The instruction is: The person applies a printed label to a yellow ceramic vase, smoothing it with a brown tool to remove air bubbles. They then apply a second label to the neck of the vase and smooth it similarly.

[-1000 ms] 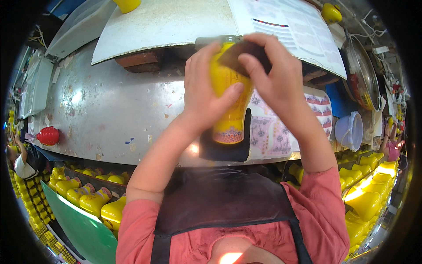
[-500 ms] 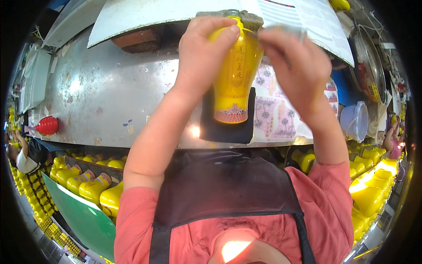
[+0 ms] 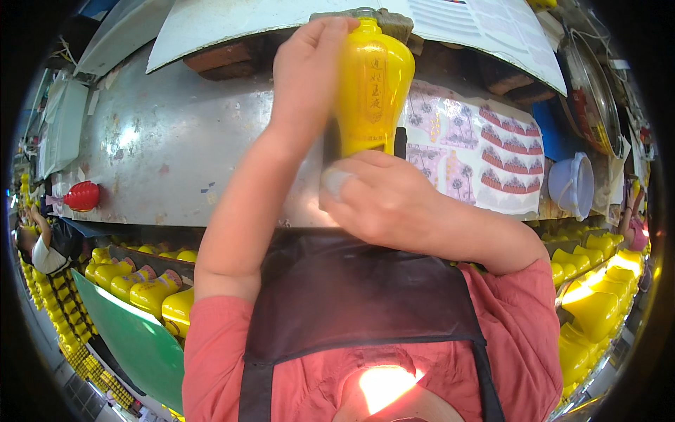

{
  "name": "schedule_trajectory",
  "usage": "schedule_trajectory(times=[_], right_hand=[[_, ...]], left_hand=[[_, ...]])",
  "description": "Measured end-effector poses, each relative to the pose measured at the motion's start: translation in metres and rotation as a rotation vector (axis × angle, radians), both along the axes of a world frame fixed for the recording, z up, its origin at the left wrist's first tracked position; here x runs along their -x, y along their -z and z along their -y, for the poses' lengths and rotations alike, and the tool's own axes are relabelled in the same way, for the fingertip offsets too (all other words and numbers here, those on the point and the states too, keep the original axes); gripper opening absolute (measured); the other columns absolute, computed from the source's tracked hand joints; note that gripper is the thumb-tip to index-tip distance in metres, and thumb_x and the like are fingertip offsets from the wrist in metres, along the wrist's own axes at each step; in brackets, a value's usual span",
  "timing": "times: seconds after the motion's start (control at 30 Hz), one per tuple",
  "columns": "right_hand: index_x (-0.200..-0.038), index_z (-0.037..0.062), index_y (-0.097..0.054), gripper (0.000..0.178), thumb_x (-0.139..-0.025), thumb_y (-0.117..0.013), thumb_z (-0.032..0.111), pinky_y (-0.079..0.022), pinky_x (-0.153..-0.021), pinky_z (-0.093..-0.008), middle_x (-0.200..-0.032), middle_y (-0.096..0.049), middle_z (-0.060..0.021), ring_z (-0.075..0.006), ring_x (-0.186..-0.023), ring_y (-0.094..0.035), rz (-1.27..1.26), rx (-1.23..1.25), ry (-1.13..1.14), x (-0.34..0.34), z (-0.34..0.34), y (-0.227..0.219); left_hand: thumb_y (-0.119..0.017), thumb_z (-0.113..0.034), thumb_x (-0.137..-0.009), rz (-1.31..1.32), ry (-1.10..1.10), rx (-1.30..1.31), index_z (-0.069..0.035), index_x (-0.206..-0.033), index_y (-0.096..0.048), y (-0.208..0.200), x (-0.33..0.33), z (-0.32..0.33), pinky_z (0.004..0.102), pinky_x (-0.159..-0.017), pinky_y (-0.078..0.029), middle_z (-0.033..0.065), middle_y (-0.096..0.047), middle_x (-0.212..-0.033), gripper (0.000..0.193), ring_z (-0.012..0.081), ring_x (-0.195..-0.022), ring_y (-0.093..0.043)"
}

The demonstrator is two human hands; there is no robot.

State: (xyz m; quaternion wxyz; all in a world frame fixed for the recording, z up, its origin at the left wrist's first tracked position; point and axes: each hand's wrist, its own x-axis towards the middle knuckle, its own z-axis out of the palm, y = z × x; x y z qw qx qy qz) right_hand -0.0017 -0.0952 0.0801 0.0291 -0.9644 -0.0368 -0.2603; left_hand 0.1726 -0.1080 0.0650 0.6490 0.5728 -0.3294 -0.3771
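A glossy yellow vase-shaped bottle (image 3: 373,91) lies on its back, its neck pointing away from me and dark characters down its front. My left hand (image 3: 309,70) is closed at its neck and left shoulder, fingertips pressed near the mouth. My right hand (image 3: 387,200) is curled over the base, hiding the printed band there. Something pale and whitish (image 3: 339,183) shows at its thumb; whether it is worn or held cannot be made out. A dark pad (image 3: 401,143) lies under the bottle, and a greyish cloth-like rest (image 3: 395,27) supports the neck.
Right of the bottle lie printed decal sheets (image 3: 510,155), with a pale bucket (image 3: 571,184) beyond. A red object (image 3: 82,196) sits at the metal table's (image 3: 176,148) left edge. Yellow bottles (image 3: 151,292) fill crates on both sides. A white board (image 3: 281,17) rests on bricks behind.
My right hand has come down from the bottle's upper right side to its base, covering the printed band. My left hand stays by the neck. The bottle has shifted slightly away from me.
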Motion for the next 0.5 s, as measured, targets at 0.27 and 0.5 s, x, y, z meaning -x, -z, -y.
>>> schedule_trajectory(times=[0.27,0.5], right_hand=[[-0.1,0.0068,-0.072,0.023,-0.078,-0.078,0.003,-0.059,-0.077,-0.0426,-0.107,-0.073,-0.0163,-0.033,-0.094,-0.072,0.128,-0.423,-0.078,0.04,0.031,0.014],[-0.093,0.0096,-0.07,0.023,-0.074,-0.079,0.002,-0.058,-0.073,-0.0388,-0.1,-0.075,-0.0115,-0.0322,-0.089,-0.072,0.409,-0.412,0.192,0.04,0.036,0.041]], left_hand=[[-0.073,-0.031,-0.091,0.648,-0.112,0.181,-0.007,-0.128,-0.065,0.024,0.013,-0.002,0.0444,-0.104,-0.047,0.0173,-0.059,-0.125,0.045,0.0353,-0.117,-0.06],[-0.072,-0.023,-0.095,0.091,-0.035,0.219,-0.003,-0.135,-0.057,0.036,0.013,-0.004,0.0342,-0.097,-0.053,0.0123,-0.061,-0.127,0.047,0.0205,-0.112,-0.063]])
